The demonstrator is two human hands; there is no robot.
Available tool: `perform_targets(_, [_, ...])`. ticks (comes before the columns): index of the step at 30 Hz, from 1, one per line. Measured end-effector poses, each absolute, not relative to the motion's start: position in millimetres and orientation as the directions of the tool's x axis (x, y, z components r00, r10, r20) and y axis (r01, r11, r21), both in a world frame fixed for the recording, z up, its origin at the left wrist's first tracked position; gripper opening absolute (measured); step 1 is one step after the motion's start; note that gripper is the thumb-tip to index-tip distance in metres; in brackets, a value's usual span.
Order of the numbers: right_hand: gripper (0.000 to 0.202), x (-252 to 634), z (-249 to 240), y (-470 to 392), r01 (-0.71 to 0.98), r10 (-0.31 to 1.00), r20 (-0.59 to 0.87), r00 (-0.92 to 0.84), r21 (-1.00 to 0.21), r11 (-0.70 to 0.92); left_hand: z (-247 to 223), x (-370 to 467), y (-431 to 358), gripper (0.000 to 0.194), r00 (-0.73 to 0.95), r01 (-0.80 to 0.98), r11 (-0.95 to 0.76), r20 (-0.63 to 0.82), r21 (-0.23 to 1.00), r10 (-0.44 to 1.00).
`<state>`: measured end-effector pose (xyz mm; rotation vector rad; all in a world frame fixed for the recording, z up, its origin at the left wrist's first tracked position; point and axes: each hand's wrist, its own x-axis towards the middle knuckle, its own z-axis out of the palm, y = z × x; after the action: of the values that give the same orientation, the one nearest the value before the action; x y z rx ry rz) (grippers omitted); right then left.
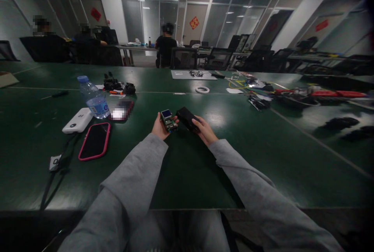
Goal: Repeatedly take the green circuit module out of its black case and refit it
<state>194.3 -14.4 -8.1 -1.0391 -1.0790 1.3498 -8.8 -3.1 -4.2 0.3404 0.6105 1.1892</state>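
Observation:
Over the green table (193,182), my left hand (159,128) grips a small circuit board (169,120) with a little dark screen at its top, facing up. My right hand (205,129) is closed round the right side of a black box (187,118), which tilts down toward the right. The upper left end of the box is close to the fingertips of my left hand; whether they touch is too small to tell.
On the left are a water bottle (95,102), a white power bank (77,121) with a cable and a pink-edged phone (95,141). Ahead lies a white ring (202,89). Cables and tools clutter the right. Several people sit beyond.

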Motion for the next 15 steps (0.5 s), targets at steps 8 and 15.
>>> perform_targets(8, [0.038,196,-6,-13,-0.120,0.996,0.060,0.069,-0.990,0.068,-8,-9,-1,0.054,0.259,-0.764,0.351,-0.240,0.542,0.935])
perform_targets(15, [0.018,231,6,1,-0.226,0.978,-0.176,0.112,-0.963,-0.148,-1,-7,-5,0.052,0.252,-0.763,0.358,-0.262,0.539,0.932])
